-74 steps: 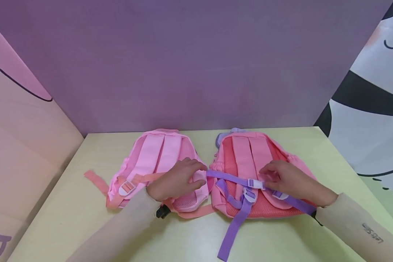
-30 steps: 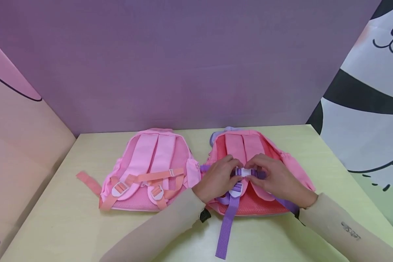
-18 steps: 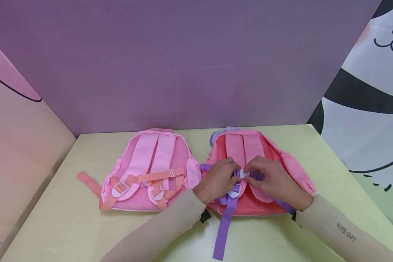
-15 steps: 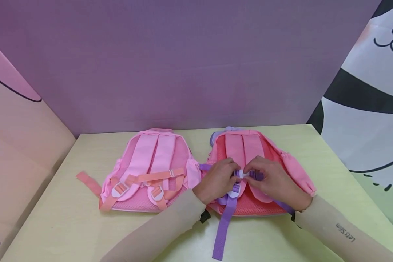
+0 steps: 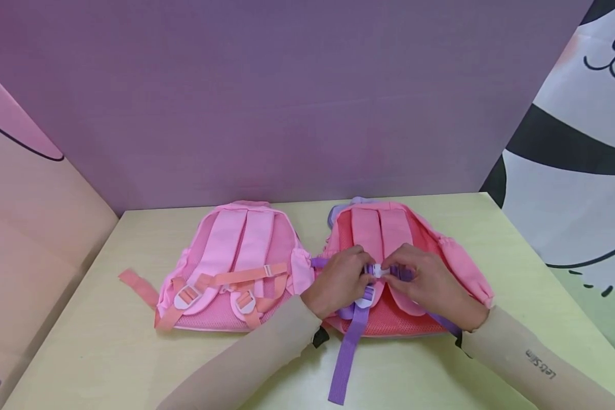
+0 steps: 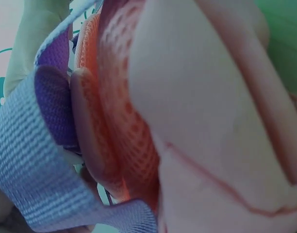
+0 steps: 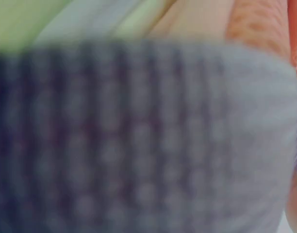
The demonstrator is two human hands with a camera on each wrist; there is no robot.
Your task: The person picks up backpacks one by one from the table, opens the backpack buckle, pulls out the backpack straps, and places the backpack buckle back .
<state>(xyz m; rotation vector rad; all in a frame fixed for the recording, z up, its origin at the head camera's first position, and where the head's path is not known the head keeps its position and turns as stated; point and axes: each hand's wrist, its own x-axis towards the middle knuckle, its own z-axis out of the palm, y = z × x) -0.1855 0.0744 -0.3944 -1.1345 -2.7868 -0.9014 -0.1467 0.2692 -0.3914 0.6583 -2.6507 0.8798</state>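
Observation:
Two child-size backpacks lie back side up on the table in the head view. Over the right one, coral-pink with a red mesh back (image 5: 405,326), both hands meet at a white plastic buckle (image 5: 377,271) on its purple chest strap (image 5: 320,262). My left hand (image 5: 338,280) pinches the buckle's left end between thumb and fingers. The right end is pinched by my right hand (image 5: 430,280). Fingertips partly hide the buckle. Purple webbing (image 6: 37,160) loops close to the lens in the left wrist view, beside the coral mesh (image 6: 134,131). Blurred webbing (image 7: 139,136) covers most of the right wrist view.
Left of the hands lies the light pink backpack (image 5: 225,239) with orange straps (image 5: 243,275) and white adjusters (image 5: 188,296). A loose purple strap end (image 5: 345,364) hangs over the pale table (image 5: 107,353) toward the front. A purple panel (image 5: 307,102) stands behind the table.
My left hand has moved right from over the light pink backpack to the buckle, and the right hand has come slightly left to pinch it. The loose purple strap end has shifted left.

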